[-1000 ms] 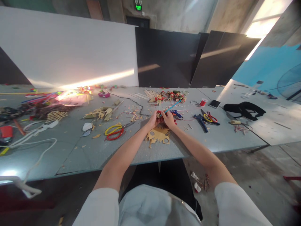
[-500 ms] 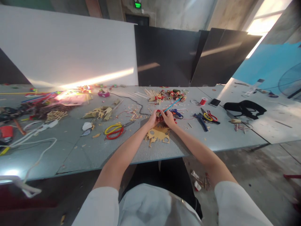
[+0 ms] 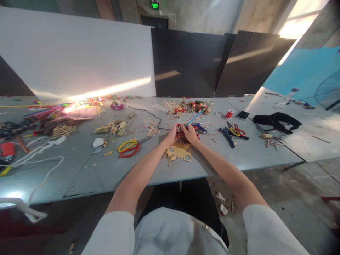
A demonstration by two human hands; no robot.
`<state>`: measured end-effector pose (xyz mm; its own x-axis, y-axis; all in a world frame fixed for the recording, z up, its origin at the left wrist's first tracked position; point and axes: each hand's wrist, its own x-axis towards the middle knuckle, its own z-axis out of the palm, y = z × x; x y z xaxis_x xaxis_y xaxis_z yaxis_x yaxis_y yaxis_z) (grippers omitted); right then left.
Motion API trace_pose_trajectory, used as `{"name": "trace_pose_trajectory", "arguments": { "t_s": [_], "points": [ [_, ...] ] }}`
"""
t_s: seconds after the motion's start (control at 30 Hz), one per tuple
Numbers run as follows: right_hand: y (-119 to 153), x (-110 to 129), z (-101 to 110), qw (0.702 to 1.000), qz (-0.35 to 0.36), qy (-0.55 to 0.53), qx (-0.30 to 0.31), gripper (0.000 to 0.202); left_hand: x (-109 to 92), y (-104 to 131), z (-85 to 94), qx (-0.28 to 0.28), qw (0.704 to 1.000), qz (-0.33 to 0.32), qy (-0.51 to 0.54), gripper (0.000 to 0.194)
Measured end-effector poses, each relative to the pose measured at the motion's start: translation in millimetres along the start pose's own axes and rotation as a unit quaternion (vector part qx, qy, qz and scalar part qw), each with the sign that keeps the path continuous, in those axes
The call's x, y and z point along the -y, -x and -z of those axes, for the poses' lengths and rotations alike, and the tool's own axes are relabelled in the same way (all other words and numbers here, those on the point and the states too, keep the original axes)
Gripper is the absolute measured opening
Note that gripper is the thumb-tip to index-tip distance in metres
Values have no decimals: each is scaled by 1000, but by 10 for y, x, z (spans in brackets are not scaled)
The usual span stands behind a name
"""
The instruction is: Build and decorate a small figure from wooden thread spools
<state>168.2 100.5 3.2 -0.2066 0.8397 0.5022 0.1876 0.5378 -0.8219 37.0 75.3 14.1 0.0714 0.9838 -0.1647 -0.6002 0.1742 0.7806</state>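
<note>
My left hand [image 3: 173, 135] is closed around a small red piece [image 3: 179, 125], mostly hidden by the fingers. Touching it from the right, my right hand [image 3: 190, 134] is closed on a thin blue stick [image 3: 196, 117] that slants up and to the right. Under both hands lies a tan sheet with cut-out holes [image 3: 182, 151]. A blue glue gun [image 3: 199, 128] rests just beyond my right hand. Behind the hands sit a pile of red and green rolled pieces [image 3: 198, 105] and a bunch of thin sticks [image 3: 169, 105].
Scissors with yellow and red handles [image 3: 129, 148] lie to the left, near tan scraps [image 3: 113, 127]. On the right are pliers [image 3: 227, 136], a red spool [image 3: 230, 113], a phone [image 3: 242, 115] and a black strap-like object [image 3: 276, 122]. Dark panels [image 3: 188, 63] stand behind the table [image 3: 148, 170].
</note>
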Motion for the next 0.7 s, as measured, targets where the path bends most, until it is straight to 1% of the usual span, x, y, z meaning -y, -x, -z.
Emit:
{"name": "trace_pose_trajectory", "arguments": {
  "t_s": [0.17, 0.3, 0.47, 0.57, 0.7],
  "points": [
    [-5, -29, -6, 1000, 5, 0, -11, 56, -12, 17, -19, 5, 1000, 2, -3, 43],
    [2, -16, -11, 1000, -11, -28, -6, 54, -12, 13, -14, 2, 1000, 0, -5, 42],
    [7, 45, -22, 998, -34, -52, -21, 58, 8, -14, 24, 29, 999, -5, -14, 48],
    [7, 74, -26, 996, -50, -60, -31, 60, 18, -23, 35, 33, 999, -6, -15, 49],
    [12, 119, -20, 997, -44, -50, -37, 61, 21, -24, 35, 46, 999, -13, -22, 53]
  ]
}}
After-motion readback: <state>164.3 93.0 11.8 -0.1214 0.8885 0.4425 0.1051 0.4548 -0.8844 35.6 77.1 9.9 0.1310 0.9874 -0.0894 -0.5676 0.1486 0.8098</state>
